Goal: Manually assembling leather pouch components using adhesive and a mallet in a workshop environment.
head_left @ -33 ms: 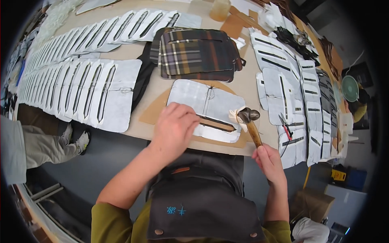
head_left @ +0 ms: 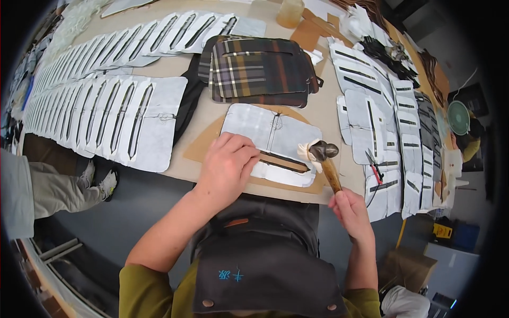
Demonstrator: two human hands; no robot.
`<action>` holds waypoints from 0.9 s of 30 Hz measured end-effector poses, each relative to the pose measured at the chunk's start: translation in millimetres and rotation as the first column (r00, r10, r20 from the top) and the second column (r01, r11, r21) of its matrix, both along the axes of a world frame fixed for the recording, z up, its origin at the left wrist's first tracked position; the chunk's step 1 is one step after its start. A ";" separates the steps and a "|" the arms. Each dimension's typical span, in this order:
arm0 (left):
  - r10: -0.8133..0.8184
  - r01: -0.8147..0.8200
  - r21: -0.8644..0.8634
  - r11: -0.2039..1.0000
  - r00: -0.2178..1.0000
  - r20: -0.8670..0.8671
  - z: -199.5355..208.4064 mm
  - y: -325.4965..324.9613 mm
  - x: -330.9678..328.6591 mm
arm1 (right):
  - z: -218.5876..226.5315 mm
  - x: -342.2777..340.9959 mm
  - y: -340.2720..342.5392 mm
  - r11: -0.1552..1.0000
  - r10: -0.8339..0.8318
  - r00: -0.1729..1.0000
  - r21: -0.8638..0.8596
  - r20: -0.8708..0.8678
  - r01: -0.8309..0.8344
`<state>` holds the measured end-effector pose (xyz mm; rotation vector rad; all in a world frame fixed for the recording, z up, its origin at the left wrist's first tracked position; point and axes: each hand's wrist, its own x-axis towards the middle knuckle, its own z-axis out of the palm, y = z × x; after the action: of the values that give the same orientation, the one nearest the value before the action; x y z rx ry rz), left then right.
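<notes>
Clock centred on the worked panel. Left to right: at 9, lower row of slotted pale pieces [head_left: 114, 124]; at 10, upper row [head_left: 132, 45]; both on the table [head_left: 209, 108]. At 8, left hand [head_left: 228, 161], fingers bunched at the left end of the panel's slot; that grip looks nearly closed, but can't tell if it pinches or just presses. Centre: pale panel [head_left: 286, 135], lying on a brown board [head_left: 199, 151] at the near table edge. At 12, plaid stack [head_left: 260, 71]. At 3, the head of the hammer [head_left: 330, 167], near the panel's right end, contact unclear. Between 4 and 5, right hand [head_left: 352, 212], grip wrapped closed round the handle. Also at 3, further out: red-handled snips [head_left: 376, 170] and right-side slotted pieces [head_left: 360, 111].

Doing it well, my call: hold the panel flat on the board, slot edges even, left fingertips well clear of the head; keep the right wrist loose, bring the face down square.

Counts: left rows two, pieces overlap, well over a dozen each; worked panel one; board one; plaid pieces at least two; hammer one; snips one; right-side pieces several, overlapping, exact number unclear.
</notes>
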<state>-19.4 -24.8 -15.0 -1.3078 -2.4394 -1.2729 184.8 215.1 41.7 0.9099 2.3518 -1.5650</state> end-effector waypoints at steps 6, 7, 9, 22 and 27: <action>0.030 -0.030 0.021 0.999 0.999 0.037 -3.1 -7.9 -2.3 | 15.2 -21.7 -19.4 0.977 0.163 0.970 0.169 -0.178 -0.133; 0.030 -0.031 0.023 0.999 0.999 0.044 -4.0 -8.0 -2.5 | 19.4 -23.0 -20.8 0.967 0.202 0.949 0.203 -0.241 -0.154; 0.023 -0.024 0.031 0.999 0.998 0.056 -3.9 -7.1 -2.5 | 17.2 -28.2 -22.5 0.955 0.240 0.923 0.241 -0.300 -0.170; -0.055 0.055 0.005 0.998 0.996 0.071 1.1 3.5 -18.9 | 5.5 -57.2 17.6 0.854 0.050 0.984 0.518 -0.171 0.046; -0.089 0.094 -0.133 0.987 0.995 0.041 2.7 16.3 -23.3 | -21.3 -78.9 30.9 0.547 0.309 0.892 0.829 -0.332 0.119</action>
<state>-42.8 -8.5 -12.3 -1.4583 -2.5570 -1.1790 106.0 246.0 20.5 0.5064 3.5129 -0.5049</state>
